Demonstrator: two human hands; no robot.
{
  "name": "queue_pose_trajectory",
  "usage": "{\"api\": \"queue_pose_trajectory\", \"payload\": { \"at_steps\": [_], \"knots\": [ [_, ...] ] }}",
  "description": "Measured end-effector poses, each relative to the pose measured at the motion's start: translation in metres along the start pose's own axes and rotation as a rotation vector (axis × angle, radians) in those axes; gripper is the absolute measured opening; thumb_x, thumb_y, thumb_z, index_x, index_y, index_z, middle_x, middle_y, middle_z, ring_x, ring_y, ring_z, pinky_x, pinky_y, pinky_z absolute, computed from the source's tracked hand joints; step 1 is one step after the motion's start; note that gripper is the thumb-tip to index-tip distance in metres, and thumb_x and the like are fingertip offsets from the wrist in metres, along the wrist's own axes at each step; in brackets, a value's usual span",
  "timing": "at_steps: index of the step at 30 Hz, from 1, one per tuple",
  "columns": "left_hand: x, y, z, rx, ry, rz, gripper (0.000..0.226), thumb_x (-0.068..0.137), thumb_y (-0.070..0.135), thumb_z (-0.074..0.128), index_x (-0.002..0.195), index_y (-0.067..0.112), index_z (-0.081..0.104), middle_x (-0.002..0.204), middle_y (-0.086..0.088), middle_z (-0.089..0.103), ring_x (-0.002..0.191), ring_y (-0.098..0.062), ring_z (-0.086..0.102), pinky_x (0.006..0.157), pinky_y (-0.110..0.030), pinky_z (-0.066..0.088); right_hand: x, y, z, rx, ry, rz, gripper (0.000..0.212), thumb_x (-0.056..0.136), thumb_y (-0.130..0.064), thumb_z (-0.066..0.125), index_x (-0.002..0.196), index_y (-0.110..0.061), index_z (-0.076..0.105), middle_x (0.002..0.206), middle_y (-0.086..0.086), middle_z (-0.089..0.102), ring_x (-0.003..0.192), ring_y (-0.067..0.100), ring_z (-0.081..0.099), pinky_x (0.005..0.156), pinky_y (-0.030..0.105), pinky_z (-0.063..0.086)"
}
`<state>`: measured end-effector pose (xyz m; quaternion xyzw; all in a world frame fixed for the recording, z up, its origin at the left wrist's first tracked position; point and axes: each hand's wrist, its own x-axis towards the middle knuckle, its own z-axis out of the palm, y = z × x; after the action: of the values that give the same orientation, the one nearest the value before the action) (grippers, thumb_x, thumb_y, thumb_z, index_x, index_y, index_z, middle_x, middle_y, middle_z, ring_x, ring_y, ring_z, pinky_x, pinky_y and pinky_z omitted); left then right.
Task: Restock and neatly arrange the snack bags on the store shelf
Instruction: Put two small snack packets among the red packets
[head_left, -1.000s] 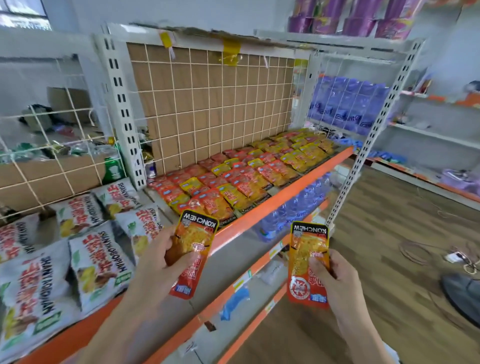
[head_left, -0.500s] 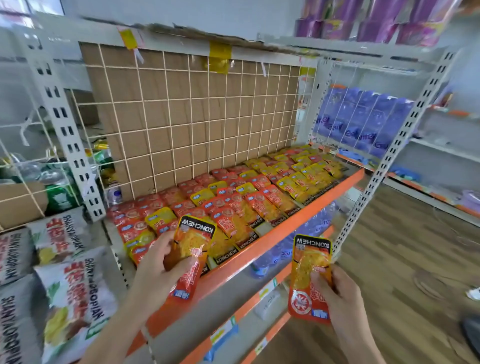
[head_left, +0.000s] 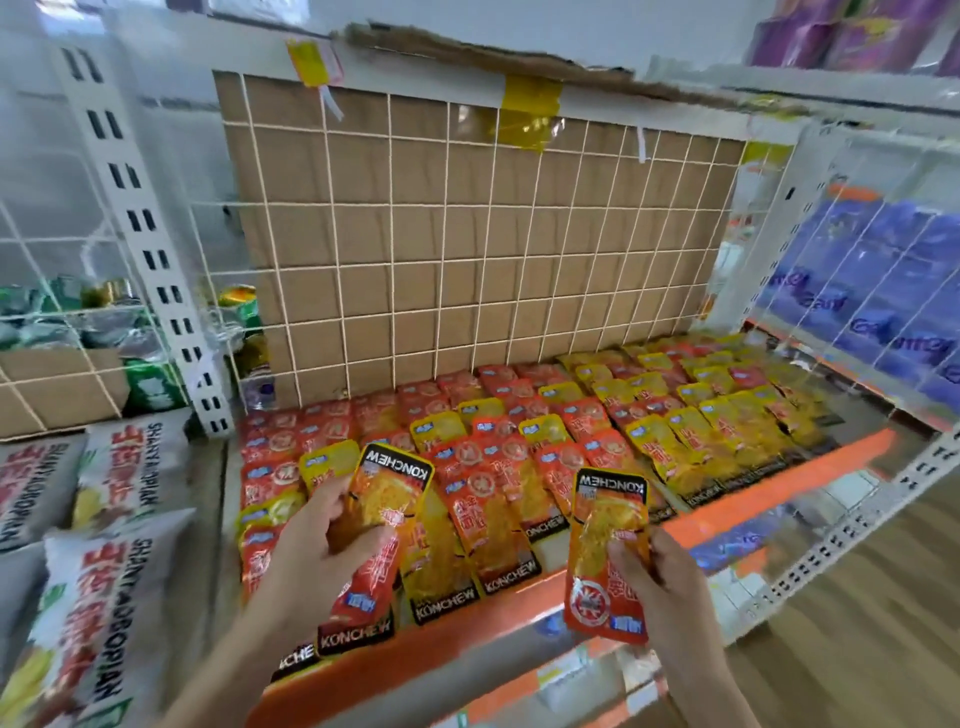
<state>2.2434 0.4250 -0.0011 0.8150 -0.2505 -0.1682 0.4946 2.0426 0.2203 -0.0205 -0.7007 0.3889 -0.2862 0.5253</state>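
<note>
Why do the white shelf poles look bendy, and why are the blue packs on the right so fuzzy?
In the head view the wide-angle lens bows the white shelf poles near the edges; the blue packs are smeared, probably by head motion; the orange bags in the left hand and right hand are sharper, lettering readable; lighting is bright and even, with glare on the yellow tape.

glossy plastic snack bags on a painted metal shelf, backed by matt brown cardboard behind white wire mesh.

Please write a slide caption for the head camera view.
Restocking: left hand holds one KONCHEW bag, right hand holds another bag, at the orange-edged shelf.
</note>
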Motion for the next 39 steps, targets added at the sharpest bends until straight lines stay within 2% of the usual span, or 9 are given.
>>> {"api": "queue_pose_trajectory", "payload": {
  "at_steps": [6, 9, 14, 18, 22, 26, 32, 36, 39],
  "knots": [
    [-0.003, 0.012, 0.017, 0.037, 0.18, -0.107, 0.077, 0.077, 0.027, 0.068, 0.144, 0.017, 0.031, 0.12, 0.012, 0.046, 0.112, -0.006, 0.037, 0.097, -0.034, 0.037, 0.061, 0.0, 0.006, -0.075, -0.204, -0.067, 0.043, 0.069, -0.058, 0.065, 0.072, -0.018, 0.052, 0.06, 0.001, 0.051, 0.058, 0.014, 0.051, 0.056, 0.028, 0.042],
    [-0.005, 0.015, 0.025, 0.071, 0.261, -0.138, 0.073, 0.078, 0.023, 0.07, 0.142, 0.017, 0.035, 0.118, 0.009, 0.048, 0.111, -0.008, 0.04, 0.098, -0.035, 0.037, 0.087, 0.008, 0.015, -0.161, -0.293, -0.134, 0.034, 0.082, -0.036, 0.068, 0.075, -0.009, 0.049, 0.06, -0.007, 0.039, 0.055, 0.004, 0.037, 0.05, 0.015, 0.028],
    [-0.014, 0.016, 0.031, 0.045, 0.285, -0.172, 0.069, 0.079, -0.002, 0.067, 0.137, 0.019, 0.037, 0.124, 0.001, 0.052, 0.098, -0.001, 0.052, 0.077, -0.007, 0.037, 0.1, 0.011, 0.036, -0.332, -0.431, -0.163, 0.071, 0.072, -0.063, 0.059, 0.122, -0.012, 0.052, 0.096, -0.005, 0.057, 0.09, 0.015, 0.054, 0.078, 0.028, 0.043],
    [-0.017, 0.02, 0.025, -0.006, 0.306, -0.154, 0.064, 0.069, 0.003, 0.076, 0.122, 0.023, 0.048, 0.093, 0.019, 0.061, 0.075, 0.016, 0.058, 0.065, -0.003, 0.042, 0.094, 0.005, 0.04, -0.431, -0.407, -0.24, 0.066, 0.082, -0.034, 0.067, 0.139, -0.02, 0.037, 0.124, 0.0, 0.057, 0.114, 0.019, 0.053, 0.097, 0.032, 0.041],
    [-0.016, 0.016, 0.014, -0.006, 0.337, -0.161, 0.046, 0.043, 0.047, 0.071, 0.088, 0.048, 0.063, 0.076, 0.015, 0.07, 0.074, -0.002, 0.062, 0.075, -0.024, 0.049, 0.092, 0.001, 0.04, -0.539, -0.343, -0.37, 0.05, 0.083, -0.03, 0.066, 0.129, -0.022, 0.047, 0.118, -0.008, 0.046, 0.108, 0.011, 0.051, 0.084, 0.021, 0.042],
    [-0.011, 0.022, 0.008, -0.027, 0.26, -0.122, 0.036, 0.056, 0.029, 0.079, 0.089, 0.036, 0.067, 0.078, 0.0, 0.07, 0.066, -0.004, 0.061, 0.064, -0.021, 0.05, 0.088, -0.006, 0.046, -0.46, -0.275, -0.502, 0.039, 0.08, -0.031, 0.069, 0.116, -0.024, 0.056, 0.108, -0.014, 0.049, 0.1, 0.005, 0.053, 0.076, 0.014, 0.036],
    [0.0, 0.04, 0.011, 0.079, -0.047, -0.037, 0.033, 0.074, 0.015, 0.076, 0.095, 0.037, 0.064, 0.071, 0.03, 0.065, 0.07, 0.008, 0.062, 0.061, -0.007, 0.044, 0.066, -0.047, 0.073, -0.109, -0.744, -0.325, 0.057, 0.064, -0.076, 0.057, 0.11, -0.043, 0.057, 0.101, -0.02, 0.063, 0.095, -0.008, 0.058, 0.084, 0.014, 0.047],
    [0.005, 0.039, 0.015, 0.029, -0.046, -0.021, 0.038, 0.072, 0.019, 0.078, 0.102, 0.036, 0.064, 0.088, 0.012, 0.069, 0.078, 0.001, 0.066, 0.065, -0.013, 0.049, 0.063, -0.057, 0.08, -0.15, -0.773, -0.335, 0.012, 0.08, -0.037, 0.067, 0.087, -0.029, 0.062, 0.082, -0.015, 0.064, 0.08, -0.009, 0.057, 0.07, 0.007, 0.041],
    [0.009, 0.031, 0.017, -0.22, 0.12, -0.059, 0.043, 0.069, 0.022, 0.076, 0.109, 0.028, 0.06, 0.089, -0.005, 0.068, 0.08, -0.013, 0.068, 0.068, -0.027, 0.056, 0.064, -0.052, 0.082, -0.016, -0.621, -0.218, 0.008, 0.081, -0.022, 0.069, 0.079, -0.022, 0.061, 0.076, -0.009, 0.065, 0.077, -0.001, 0.059, 0.067, 0.009, 0.041]
  ]
}}
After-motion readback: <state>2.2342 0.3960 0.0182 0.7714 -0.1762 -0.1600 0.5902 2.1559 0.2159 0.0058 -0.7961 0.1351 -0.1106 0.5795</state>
